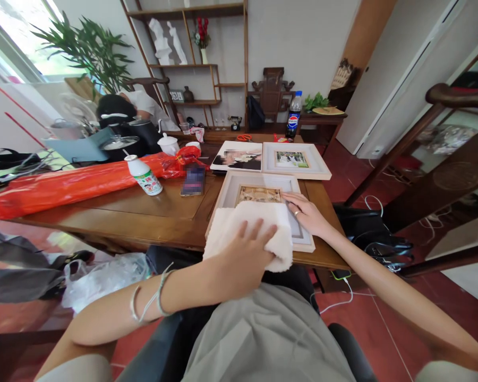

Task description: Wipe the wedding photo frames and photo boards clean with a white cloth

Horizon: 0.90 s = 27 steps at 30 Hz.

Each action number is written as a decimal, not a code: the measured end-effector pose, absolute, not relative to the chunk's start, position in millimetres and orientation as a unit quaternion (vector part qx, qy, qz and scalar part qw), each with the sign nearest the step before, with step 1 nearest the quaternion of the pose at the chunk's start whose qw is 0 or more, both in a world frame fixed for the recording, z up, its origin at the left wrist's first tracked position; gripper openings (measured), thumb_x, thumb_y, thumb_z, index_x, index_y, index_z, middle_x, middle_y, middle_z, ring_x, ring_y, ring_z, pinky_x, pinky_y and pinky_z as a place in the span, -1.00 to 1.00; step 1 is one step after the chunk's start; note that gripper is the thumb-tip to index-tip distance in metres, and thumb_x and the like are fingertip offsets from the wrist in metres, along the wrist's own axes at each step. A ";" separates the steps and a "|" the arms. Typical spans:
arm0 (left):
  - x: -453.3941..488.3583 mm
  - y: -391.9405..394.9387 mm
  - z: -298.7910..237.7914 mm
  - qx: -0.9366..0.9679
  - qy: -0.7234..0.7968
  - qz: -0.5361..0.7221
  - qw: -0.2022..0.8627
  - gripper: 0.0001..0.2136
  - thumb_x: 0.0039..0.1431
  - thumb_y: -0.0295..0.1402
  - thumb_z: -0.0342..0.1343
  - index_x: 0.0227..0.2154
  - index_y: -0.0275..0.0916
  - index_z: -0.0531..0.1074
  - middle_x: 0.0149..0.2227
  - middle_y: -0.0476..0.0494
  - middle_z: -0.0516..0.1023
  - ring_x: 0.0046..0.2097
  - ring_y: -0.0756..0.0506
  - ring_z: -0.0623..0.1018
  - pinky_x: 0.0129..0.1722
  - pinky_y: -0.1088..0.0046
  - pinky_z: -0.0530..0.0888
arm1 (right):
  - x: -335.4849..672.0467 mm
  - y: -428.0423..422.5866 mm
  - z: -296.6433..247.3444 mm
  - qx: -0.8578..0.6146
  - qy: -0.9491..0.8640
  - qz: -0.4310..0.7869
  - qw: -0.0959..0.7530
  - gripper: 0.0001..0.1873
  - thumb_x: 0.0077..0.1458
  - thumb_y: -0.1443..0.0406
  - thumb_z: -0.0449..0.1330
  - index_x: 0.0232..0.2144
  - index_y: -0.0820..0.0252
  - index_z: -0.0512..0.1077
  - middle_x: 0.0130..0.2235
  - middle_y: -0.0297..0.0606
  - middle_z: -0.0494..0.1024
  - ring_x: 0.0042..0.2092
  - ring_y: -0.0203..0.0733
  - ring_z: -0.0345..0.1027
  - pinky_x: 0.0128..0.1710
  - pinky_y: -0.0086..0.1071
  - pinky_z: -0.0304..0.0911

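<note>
A cream, fluffy towel (223, 233) lies folded over the near part of a white picture frame (233, 185) at the table's front edge. My left hand (242, 260) presses on the towel from above and grips it, its fingers bent into the cloth. Under the towel, the lower part of the brownish picture (258, 194) is hidden. On the frame's right side rests my right hand (305, 212), fingers stretched out flat and a ring on one of them. Touching this frame's far side are a second white frame (318, 164) with a small photo and a square photo print (245, 151).
Left on the wooden table (175, 212) are a white bottle with a straw (143, 175), a phone (193, 180), a red plastic-wrapped bundle (75, 180) and a white teapot (168, 143). A cola bottle (293, 116) and orange scissors (244, 137) are at the back. A chair (430, 159) stands right.
</note>
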<state>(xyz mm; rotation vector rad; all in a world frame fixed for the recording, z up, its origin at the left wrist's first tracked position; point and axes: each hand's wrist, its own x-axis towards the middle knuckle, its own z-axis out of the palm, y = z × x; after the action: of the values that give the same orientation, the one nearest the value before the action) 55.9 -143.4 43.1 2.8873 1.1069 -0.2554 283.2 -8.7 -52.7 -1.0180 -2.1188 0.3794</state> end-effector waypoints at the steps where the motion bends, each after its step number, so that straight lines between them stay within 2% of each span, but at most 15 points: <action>1: 55.1 -141.9 38.9 0.931 0.357 -0.067 0.015 -0.68 0.14 -0.46 -0.03 -0.06 -0.23 0.43 0.33 -0.26 -0.02 0.31 -0.41 0.03 0.15 -0.11 0.15 | 283.2 -8.5 -52.8 -0.397 -0.827 0.147 0.371 -0.62 0.19 0.30 -0.01 0.01 0.06 0.43 0.07 -0.23 0.46 0.14 -0.05 0.24 0.18 0.03 0.10; 6: 53.5 -91.6 16.7 0.913 0.406 -0.021 -0.024 -0.63 0.24 -0.43 -0.14 0.10 -0.27 0.27 0.30 -0.30 0.05 0.31 -0.34 0.06 0.16 -0.06 0.17 | 283.6 -6.7 -54.6 -0.395 -0.827 0.149 0.372 -0.61 0.17 0.33 -0.02 -0.01 0.09 0.44 0.06 -0.19 0.46 0.13 -0.03 0.25 0.17 0.04 0.10; 8: 55.9 -64.7 13.1 0.907 0.418 -0.030 -0.040 -0.61 0.25 -0.41 -0.15 0.12 -0.28 0.25 0.32 -0.31 0.02 0.31 -0.36 0.02 0.16 -0.09 0.15 | 283.8 -6.3 -55.0 -0.389 -0.827 0.155 0.375 -0.61 0.16 0.33 -0.01 0.00 0.08 0.44 0.06 -0.20 0.46 0.14 -0.02 0.25 0.17 0.04 0.10; 13: 67.8 -6.2 5.4 0.899 0.432 -0.014 -0.071 -0.56 0.18 -0.49 -0.10 0.14 -0.27 0.24 0.35 -0.29 -0.16 0.34 -0.40 -0.13 0.18 -0.18 0.03 | 283.3 -7.1 -54.4 -0.394 -0.824 0.158 0.377 -0.61 0.16 0.34 0.00 -0.01 0.06 0.44 0.06 -0.22 0.47 0.14 -0.02 0.24 0.17 0.05 0.09; 16: 76.1 10.6 2.4 0.896 0.435 -0.008 -0.093 -0.57 0.12 -0.56 -0.09 0.07 -0.29 0.32 0.35 -0.29 -0.17 0.34 -0.40 -0.18 0.19 -0.22 -0.05 | 282.9 -7.7 -53.7 -0.394 -0.826 0.154 0.373 -0.60 0.16 0.34 -0.01 -0.01 0.08 0.45 0.06 -0.20 0.46 0.13 -0.01 0.24 0.17 0.05 0.10; 18: 81.9 6.6 6.6 0.897 0.434 -0.037 -0.077 -0.59 0.10 -0.57 -0.08 0.03 -0.29 0.37 0.35 -0.29 -0.11 0.33 -0.41 -0.15 0.18 -0.23 -0.04 | 282.6 -8.0 -53.6 -0.398 -0.826 0.149 0.372 -0.60 0.15 0.35 -0.01 -0.01 0.10 0.45 0.06 -0.19 0.46 0.13 -0.01 0.25 0.17 0.04 0.10; 21: 90.2 -25.5 22.5 0.896 0.434 -0.092 -0.019 -0.59 0.11 -0.55 -0.05 0.04 -0.27 0.36 0.32 -0.29 -0.01 0.31 -0.43 -0.03 0.14 -0.21 0.10 | 282.4 -8.1 -53.8 -0.396 -0.824 0.148 0.376 -0.58 0.13 0.38 -0.01 -0.01 0.05 0.45 0.04 -0.24 0.47 0.13 -0.03 0.25 0.18 0.03 0.09; 23: 94.9 -59.1 34.6 0.892 0.436 -0.117 0.001 -0.63 0.12 -0.50 -0.03 0.00 -0.31 0.40 0.29 -0.36 0.07 0.28 -0.46 0.07 0.11 -0.20 0.15 | 282.7 -8.1 -54.1 -0.393 -0.823 0.153 0.380 -0.57 0.12 0.40 -0.01 -0.01 0.02 0.45 0.05 -0.26 0.47 0.13 -0.03 0.24 0.18 0.03 0.08; 25: 98.5 -93.7 43.7 0.910 0.399 -0.113 -0.007 -0.67 0.13 -0.45 -0.02 -0.04 -0.37 0.43 0.23 -0.45 0.18 0.24 -0.44 0.17 0.13 -0.12 0.17 | 283.3 -7.9 -54.5 -0.393 -0.821 0.159 0.383 -0.54 0.09 0.42 -0.01 0.00 0.02 0.44 0.07 -0.26 0.46 0.14 -0.04 0.24 0.19 0.03 0.07; 27: 100.7 -120.9 48.5 0.940 0.332 -0.075 -0.005 -0.70 0.14 -0.43 -0.04 -0.12 -0.36 0.47 0.17 -0.44 0.28 0.22 -0.37 0.23 0.13 0.01 0.23 | 284.4 -7.5 -54.8 -0.390 -0.820 0.167 0.384 -0.49 0.04 0.45 -0.02 0.01 0.03 0.43 0.08 -0.27 0.44 0.15 -0.05 0.22 0.19 0.01 0.06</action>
<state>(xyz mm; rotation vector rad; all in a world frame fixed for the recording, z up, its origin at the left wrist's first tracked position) 100.7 -120.9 48.5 2.9648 1.0453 -0.2359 284.4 -7.5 -54.8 -0.9930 -2.0912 0.4258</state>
